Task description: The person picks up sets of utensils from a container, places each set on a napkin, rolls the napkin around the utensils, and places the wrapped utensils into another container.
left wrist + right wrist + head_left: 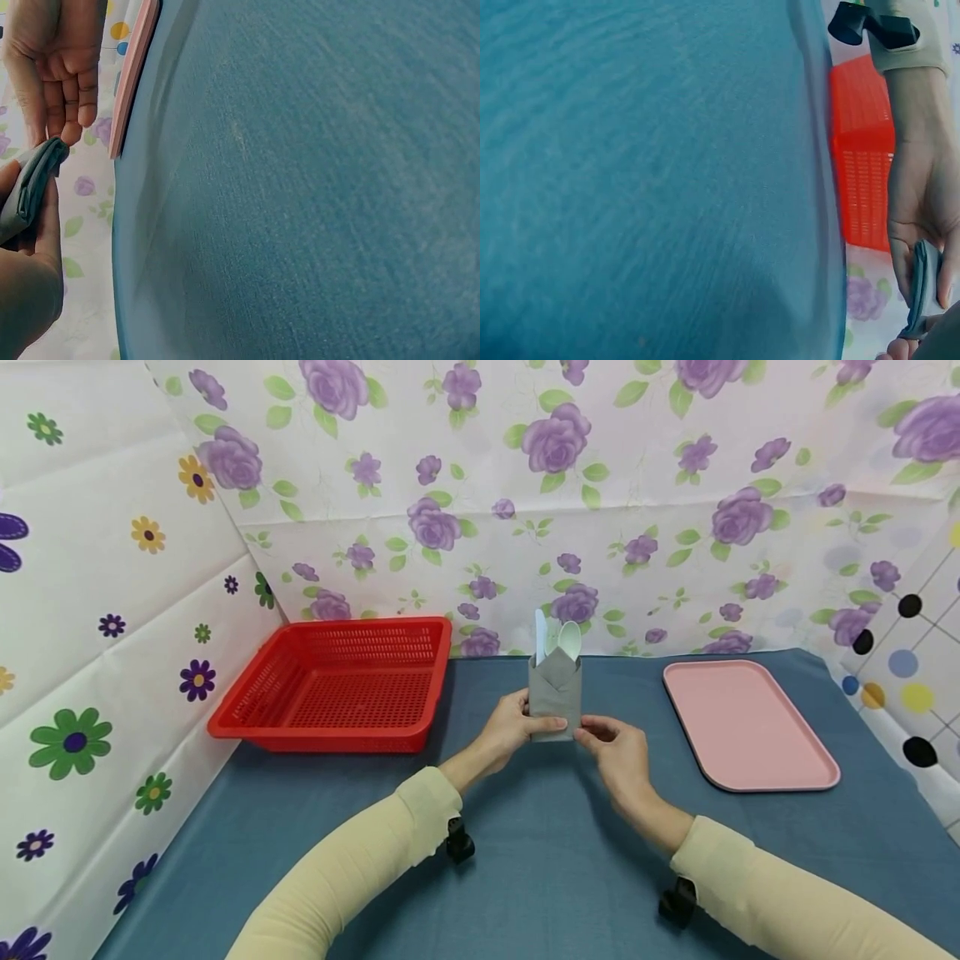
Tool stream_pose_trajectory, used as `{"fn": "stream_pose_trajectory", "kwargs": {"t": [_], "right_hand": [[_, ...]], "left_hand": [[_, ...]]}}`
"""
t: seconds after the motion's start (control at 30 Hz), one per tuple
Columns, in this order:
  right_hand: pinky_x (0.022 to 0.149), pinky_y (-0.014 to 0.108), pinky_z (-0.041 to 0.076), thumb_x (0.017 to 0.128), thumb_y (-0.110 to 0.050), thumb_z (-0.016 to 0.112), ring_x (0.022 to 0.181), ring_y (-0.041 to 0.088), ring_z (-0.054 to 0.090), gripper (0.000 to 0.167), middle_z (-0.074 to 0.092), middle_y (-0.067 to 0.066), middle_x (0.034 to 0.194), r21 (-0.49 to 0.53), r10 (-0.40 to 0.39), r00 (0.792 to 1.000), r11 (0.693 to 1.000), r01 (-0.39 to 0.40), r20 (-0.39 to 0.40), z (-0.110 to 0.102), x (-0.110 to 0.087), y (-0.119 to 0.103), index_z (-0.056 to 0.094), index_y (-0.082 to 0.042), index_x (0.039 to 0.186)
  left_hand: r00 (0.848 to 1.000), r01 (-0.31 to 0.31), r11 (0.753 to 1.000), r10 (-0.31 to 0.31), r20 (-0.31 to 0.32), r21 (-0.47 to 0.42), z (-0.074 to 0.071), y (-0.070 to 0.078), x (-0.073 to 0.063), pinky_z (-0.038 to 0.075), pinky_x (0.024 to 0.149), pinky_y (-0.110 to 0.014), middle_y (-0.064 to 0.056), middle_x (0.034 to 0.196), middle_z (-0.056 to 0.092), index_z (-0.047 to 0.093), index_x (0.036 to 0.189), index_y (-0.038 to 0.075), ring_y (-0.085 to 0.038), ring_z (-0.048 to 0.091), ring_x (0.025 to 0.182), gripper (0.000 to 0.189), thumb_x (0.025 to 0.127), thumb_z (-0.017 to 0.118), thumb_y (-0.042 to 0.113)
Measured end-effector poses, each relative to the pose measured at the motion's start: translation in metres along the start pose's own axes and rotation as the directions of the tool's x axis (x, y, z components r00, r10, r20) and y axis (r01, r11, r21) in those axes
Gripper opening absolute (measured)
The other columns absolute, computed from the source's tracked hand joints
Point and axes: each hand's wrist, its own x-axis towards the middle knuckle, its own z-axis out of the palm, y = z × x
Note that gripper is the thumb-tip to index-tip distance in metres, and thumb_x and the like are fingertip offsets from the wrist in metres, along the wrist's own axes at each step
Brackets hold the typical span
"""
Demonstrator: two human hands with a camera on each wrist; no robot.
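A grey napkin folded into a pouch [555, 693] is held upright above the table in the head view. Out of its top stick a pale blue knife [541, 635] and a pale green spoon [570, 640]; something else pale shows between them. My left hand [513, 727] grips the pouch's lower left side, thumb across the front. With thumb and fingertips my right hand [618, 756] pinches its lower right corner. The wrist views show the pouch's folded bottom edge [37, 184] between the left thumb and fingers, with the right fingertips at its corner.
A red plastic basket [330, 743] stands at the back left on the blue tablecloth [525, 877]. On the right lies a pink tray [750, 727]. Flowered sheets [495, 443] rise behind and on the left, with a dotted one at the right.
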Motion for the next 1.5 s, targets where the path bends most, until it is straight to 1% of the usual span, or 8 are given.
{"fn": "stream_pose_trajectory", "kwargs": {"t": [0.17,0.27,0.33,0.47,0.73,1.1,1.37,1.5], "right_hand": [[0.085,0.034,0.054,0.101,-0.017,0.072,0.096,0.019,0.064,0.034,0.069,0.017,0.117,0.111,0.094,0.993,0.989,-0.102,0.074,-0.004,0.003,0.000,0.069,0.003,0.129],[0.086,0.036,0.053,0.102,-0.019,0.071,0.094,0.021,0.064,0.037,0.068,0.011,0.111,0.154,0.124,0.984,0.978,-0.143,0.128,-0.006,0.007,0.001,0.066,0.003,0.131],[0.087,0.036,0.053,0.102,-0.018,0.071,0.092,0.017,0.063,0.038,0.068,0.006,0.108,0.180,0.130,0.979,0.971,-0.157,0.157,-0.008,0.009,0.002,0.064,0.005,0.131],[0.086,0.034,0.055,0.101,-0.015,0.072,0.088,0.012,0.065,0.037,0.068,0.002,0.102,0.212,0.123,0.975,0.964,-0.162,0.184,-0.010,0.013,0.005,0.063,0.007,0.129],[0.088,0.041,0.056,0.100,-0.013,0.073,0.088,0.014,0.069,0.031,0.070,-0.001,0.094,0.204,0.111,0.975,0.967,-0.151,0.193,-0.010,0.017,0.008,0.066,0.007,0.123],[0.082,0.036,0.056,0.102,-0.017,0.070,0.083,0.012,0.067,0.029,0.069,-0.004,0.085,0.203,0.088,0.975,0.971,-0.130,0.203,-0.011,0.020,0.004,0.067,0.007,0.118],[0.081,0.041,0.056,0.102,-0.018,0.070,0.089,0.029,0.067,0.028,0.069,0.000,0.085,0.135,0.068,0.984,0.987,-0.090,0.162,-0.011,0.023,0.004,0.072,0.007,0.113],[0.077,0.037,0.057,0.101,-0.017,0.072,0.087,0.028,0.068,0.027,0.071,0.001,0.084,0.114,0.059,0.985,0.990,-0.078,0.159,-0.013,0.025,0.002,0.074,0.008,0.110]], "left_hand": [[1.000,0.001,1.000,-0.001,0.008,0.014,-0.002,0.000,0.001,0.057,0.087,-0.034,-0.012,0.120,0.072,0.064,0.136,0.005,-0.018,0.069,0.100,0.048,0.092,0.081,0.011],[1.000,0.004,1.000,-0.004,0.019,0.022,-0.003,0.000,0.002,0.056,0.087,-0.034,-0.013,0.120,0.072,0.063,0.136,0.005,-0.018,0.069,0.099,0.048,0.092,0.081,0.011],[0.999,0.008,1.000,-0.008,0.033,0.018,-0.003,0.000,0.002,0.055,0.087,-0.033,-0.013,0.122,0.072,0.062,0.137,0.005,-0.017,0.068,0.099,0.049,0.092,0.081,0.010],[0.997,0.016,1.000,-0.015,0.073,-0.013,-0.004,0.000,0.003,0.053,0.093,-0.034,-0.013,0.129,0.068,0.058,0.142,0.005,-0.018,0.066,0.106,0.051,0.095,0.077,0.009],[0.989,0.062,0.992,-0.047,0.138,-0.106,-0.005,0.000,0.002,0.058,0.096,-0.043,-0.014,0.136,0.063,0.051,0.147,0.007,-0.023,0.066,0.113,0.053,0.098,0.072,0.002],[0.999,0.001,1.000,-0.002,0.052,0.017,-0.007,0.001,0.000,0.054,0.093,-0.036,-0.013,0.127,0.067,0.058,0.141,0.004,-0.020,0.066,0.107,0.050,0.095,0.078,0.010],[0.999,0.002,0.999,-0.003,0.034,0.032,-0.007,0.003,-0.001,0.053,0.092,-0.035,-0.010,0.125,0.069,0.061,0.138,0.005,-0.019,0.066,0.106,0.049,0.094,0.080,0.013],[0.999,0.003,0.999,-0.005,0.034,0.033,-0.007,0.001,-0.002,0.053,0.091,-0.033,-0.010,0.124,0.070,0.062,0.137,0.005,-0.018,0.066,0.104,0.049,0.093,0.081,0.011]]}}
